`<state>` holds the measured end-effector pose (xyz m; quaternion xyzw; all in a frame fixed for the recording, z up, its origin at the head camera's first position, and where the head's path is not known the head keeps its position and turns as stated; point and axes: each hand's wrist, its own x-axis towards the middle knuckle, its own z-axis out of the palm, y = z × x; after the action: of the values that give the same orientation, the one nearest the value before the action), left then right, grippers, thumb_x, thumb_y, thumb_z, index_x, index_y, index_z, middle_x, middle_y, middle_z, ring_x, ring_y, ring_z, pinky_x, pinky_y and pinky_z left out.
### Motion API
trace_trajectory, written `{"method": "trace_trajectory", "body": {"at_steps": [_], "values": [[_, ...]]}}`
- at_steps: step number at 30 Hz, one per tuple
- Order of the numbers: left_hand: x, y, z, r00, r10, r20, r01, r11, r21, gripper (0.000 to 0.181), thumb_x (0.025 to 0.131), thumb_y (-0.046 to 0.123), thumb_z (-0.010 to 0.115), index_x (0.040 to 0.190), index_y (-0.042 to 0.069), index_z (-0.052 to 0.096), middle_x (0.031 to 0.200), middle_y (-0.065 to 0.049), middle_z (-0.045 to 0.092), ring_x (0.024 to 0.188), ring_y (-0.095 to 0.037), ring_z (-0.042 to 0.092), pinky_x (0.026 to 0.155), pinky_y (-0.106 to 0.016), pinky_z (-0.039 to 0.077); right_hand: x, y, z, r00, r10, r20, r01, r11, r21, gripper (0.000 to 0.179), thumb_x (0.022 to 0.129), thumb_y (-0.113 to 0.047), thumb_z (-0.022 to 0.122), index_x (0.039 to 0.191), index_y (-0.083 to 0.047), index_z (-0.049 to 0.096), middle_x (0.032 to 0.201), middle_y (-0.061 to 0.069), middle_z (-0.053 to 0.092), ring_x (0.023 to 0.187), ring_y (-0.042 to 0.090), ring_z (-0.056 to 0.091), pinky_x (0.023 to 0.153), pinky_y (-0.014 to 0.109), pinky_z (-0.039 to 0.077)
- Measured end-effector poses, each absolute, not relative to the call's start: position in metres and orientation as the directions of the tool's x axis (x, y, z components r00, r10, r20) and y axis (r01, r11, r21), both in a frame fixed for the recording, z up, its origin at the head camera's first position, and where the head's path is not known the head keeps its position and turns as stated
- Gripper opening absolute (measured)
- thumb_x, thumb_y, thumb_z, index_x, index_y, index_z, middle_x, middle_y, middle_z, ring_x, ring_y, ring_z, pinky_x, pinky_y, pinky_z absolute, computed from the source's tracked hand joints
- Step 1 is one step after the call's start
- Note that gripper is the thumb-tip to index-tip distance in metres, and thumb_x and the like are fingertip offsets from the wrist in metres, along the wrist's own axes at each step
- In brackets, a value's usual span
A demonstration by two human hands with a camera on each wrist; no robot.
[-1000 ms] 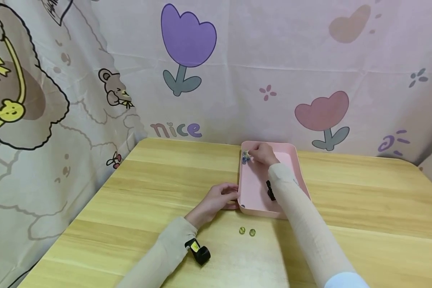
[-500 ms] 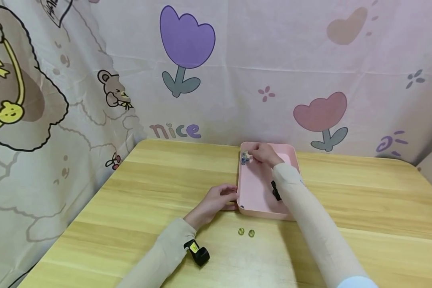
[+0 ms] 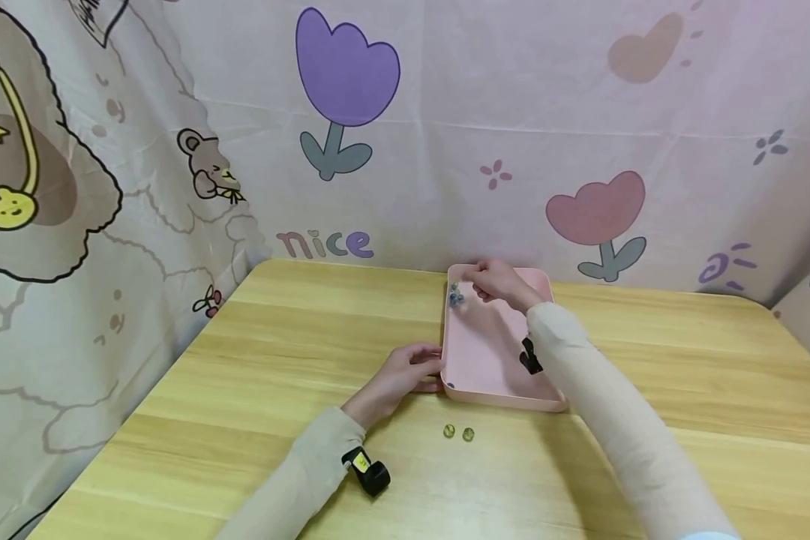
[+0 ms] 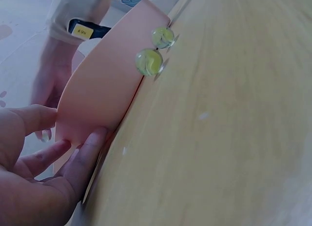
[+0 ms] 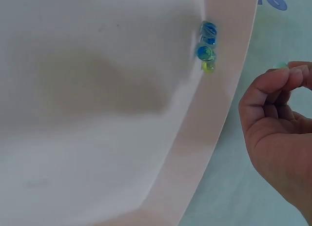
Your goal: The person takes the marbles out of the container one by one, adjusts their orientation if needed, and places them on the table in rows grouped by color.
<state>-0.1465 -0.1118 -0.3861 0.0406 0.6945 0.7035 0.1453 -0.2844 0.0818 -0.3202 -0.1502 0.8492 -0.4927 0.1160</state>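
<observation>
Flowered cloth (image 3: 445, 142) behind wooden table (image 3: 297, 330).

Right hand (image 3: 502, 283) off the marble cluster (image 3: 455, 298): fingertips were right at it, now clear of it, shifted up the frame towards the tray's (image 3: 506, 400) far edge; raised or just farther back, can't tell. Small greenish thing (image 5: 281, 66), mostly hidden, pinched in those fingertips. Cluster at the tray's far left corner now less covered. Right sleeve (image 3: 614, 405) swung rightward, already starting half a second ago; crosses the tray's right edge now, was over the near right corner. More tray floor and near edge exposed. Right wrist camera (image 3: 529, 357) went right too.
</observation>
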Motion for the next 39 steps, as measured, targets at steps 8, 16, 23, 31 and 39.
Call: {"method": "trace_trajectory", "body": {"at_steps": [8,16,23,31,39], "values": [[-0.147,-0.112,-0.384,-0.951,0.269,-0.150,-0.154,0.005,0.988,0.038,0.095,0.004,0.058,0.129,-0.011,0.050,0.118,-0.021,0.058,0.094,-0.023,0.063,0.083,-0.035,0.058,-0.277,0.091,-0.314,-0.923,-0.380,-0.057,-0.138,0.465,-0.875,0.030,0.097,-0.015,0.053,0.070,-0.005,0.046,0.058,0.000,0.044,0.054,0.010,0.040,0.051,0.018,0.038],[-0.148,-0.112,-0.386,-0.951,0.270,-0.151,-0.154,0.008,0.988,0.036,0.096,0.004,0.058,0.128,-0.010,0.051,0.118,-0.021,0.058,0.094,-0.022,0.063,0.083,-0.035,0.058,-0.262,0.097,-0.309,-0.918,-0.386,-0.091,-0.097,0.441,-0.892,0.018,0.095,-0.014,0.055,0.085,0.001,0.056,0.067,0.003,0.051,0.061,0.011,0.049,0.057,0.019,0.048],[-0.147,-0.112,-0.385,-0.951,0.265,-0.158,-0.159,0.017,0.987,0.037,0.096,0.005,0.058,0.129,-0.010,0.051,0.119,-0.021,0.058,0.095,-0.021,0.062,0.083,-0.034,0.058,-0.249,0.101,-0.300,-0.943,-0.326,-0.071,-0.087,0.444,-0.892,0.023,0.096,-0.018,0.055,0.099,0.004,0.061,0.074,0.005,0.058,0.065,0.011,0.054,0.064,0.024,0.055],[-0.149,-0.112,-0.383,-0.952,0.261,-0.161,-0.159,0.028,0.987,0.038,0.096,0.006,0.058,0.129,-0.010,0.051,0.118,-0.019,0.059,0.097,-0.022,0.062,0.082,-0.033,0.058,-0.227,0.097,-0.288,-0.958,-0.287,0.000,-0.110,0.370,-0.923,0.021,0.095,-0.012,0.056,0.096,0.008,0.062,0.072,0.005,0.057,0.062,0.009,0.054,0.058,0.018,0.054],[-0.150,-0.113,-0.385,-0.949,0.269,-0.165,-0.169,0.008,0.986,0.038,0.096,0.005,0.058,0.130,-0.009,0.051,0.119,-0.020,0.058,0.098,-0.022,0.062,0.084,-0.033,0.057,-0.216,0.093,-0.295,-0.966,-0.239,0.101,-0.180,0.337,-0.924,0.020,0.092,-0.014,0.059,0.092,0.005,0.065,0.071,0.007,0.060,0.061,0.012,0.057,0.059,0.024,0.057]]}}
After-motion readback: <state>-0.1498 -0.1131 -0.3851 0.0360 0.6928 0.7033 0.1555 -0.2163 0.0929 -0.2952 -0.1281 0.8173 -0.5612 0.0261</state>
